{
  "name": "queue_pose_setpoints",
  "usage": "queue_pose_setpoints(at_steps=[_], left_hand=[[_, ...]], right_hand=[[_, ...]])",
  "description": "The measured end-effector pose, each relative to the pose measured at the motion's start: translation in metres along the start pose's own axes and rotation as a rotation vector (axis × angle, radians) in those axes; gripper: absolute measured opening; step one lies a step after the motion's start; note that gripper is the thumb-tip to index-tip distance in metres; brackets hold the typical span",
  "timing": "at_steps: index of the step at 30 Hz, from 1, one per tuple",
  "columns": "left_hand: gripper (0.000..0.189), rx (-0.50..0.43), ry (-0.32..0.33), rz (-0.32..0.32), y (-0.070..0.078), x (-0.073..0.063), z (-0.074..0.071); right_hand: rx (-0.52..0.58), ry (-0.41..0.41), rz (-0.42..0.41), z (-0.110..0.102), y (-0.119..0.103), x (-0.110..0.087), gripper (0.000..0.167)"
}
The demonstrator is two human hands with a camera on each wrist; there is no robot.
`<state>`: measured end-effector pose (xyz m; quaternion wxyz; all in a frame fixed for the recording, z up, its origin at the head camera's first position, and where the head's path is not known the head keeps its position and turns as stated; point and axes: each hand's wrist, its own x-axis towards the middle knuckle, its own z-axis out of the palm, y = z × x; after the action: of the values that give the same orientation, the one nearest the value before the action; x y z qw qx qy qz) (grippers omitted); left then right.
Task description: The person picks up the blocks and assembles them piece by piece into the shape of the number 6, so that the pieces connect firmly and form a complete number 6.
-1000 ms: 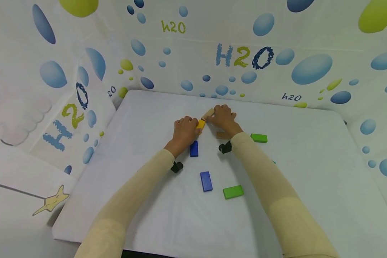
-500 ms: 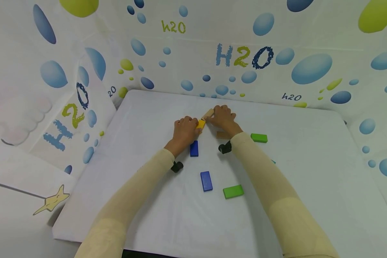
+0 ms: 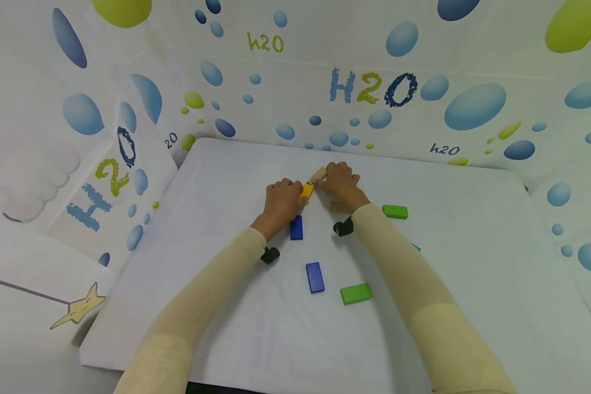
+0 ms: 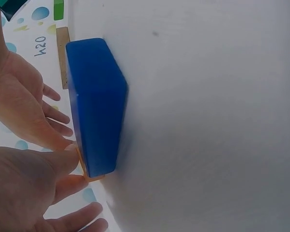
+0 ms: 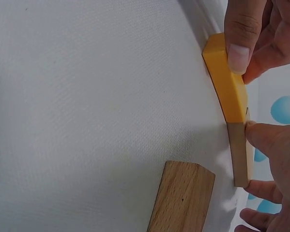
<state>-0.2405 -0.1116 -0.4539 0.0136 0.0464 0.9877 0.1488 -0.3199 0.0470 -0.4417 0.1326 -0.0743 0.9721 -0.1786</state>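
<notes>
My left hand [image 3: 283, 200] pinches a yellow block [image 5: 221, 72] near the back of the table, its thumb lying on the block's side. Just to the right, my right hand [image 3: 342, 181] holds a pale wooden block [image 5: 237, 154] between thumb and finger. The two blocks meet end to end at a slight angle in the right wrist view. A darker wooden block [image 3: 340, 207] lies below my right hand. Close under the left hand is a dark blue block [image 3: 296, 229], which looms large in the left wrist view and partly hides the yellow block there.
On the white table [image 3: 216, 191] lie another blue block [image 3: 315, 277], a green block [image 3: 356, 294] nearer the front and a second green block [image 3: 395, 212] right of the hands. A teal piece [image 3: 416, 248] is mostly hidden by the right sleeve. Printed white sheeting stands behind.
</notes>
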Motion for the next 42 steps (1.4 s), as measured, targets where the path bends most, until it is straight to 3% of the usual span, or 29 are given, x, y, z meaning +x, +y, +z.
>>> queue_pose_setpoints(at_steps=[12, 16, 23, 31, 36, 42], left_hand=[[0.041, 0.023, -0.001, 0.010, 0.002, -0.001, 0.000], [0.041, 0.024, 0.000, 0.024, 0.002, -0.001, 0.005], [0.042, 0.035, 0.022, 0.026, 0.003, -0.002, 0.004], [0.041, 0.052, -0.002, 0.017, 0.002, -0.002, -0.001], [0.040, 0.072, 0.005, 0.011, 0.000, 0.000, -0.002], [0.040, 0.043, 0.006, 0.004, 0.001, 0.001, -0.001]], right_hand=[[-0.014, -0.016, -0.033, -0.014, 0.009, -0.008, 0.062], [0.024, -0.048, -0.119, -0.027, 0.026, -0.019, 0.050], [-0.035, -0.117, -0.282, -0.041, 0.065, -0.043, 0.040], [-0.118, -0.105, -0.352, -0.032, 0.086, -0.073, 0.038], [-0.114, -0.044, -0.391, -0.021, 0.090, -0.074, 0.034], [-0.100, -0.033, -0.387, -0.013, 0.094, -0.071, 0.033]])
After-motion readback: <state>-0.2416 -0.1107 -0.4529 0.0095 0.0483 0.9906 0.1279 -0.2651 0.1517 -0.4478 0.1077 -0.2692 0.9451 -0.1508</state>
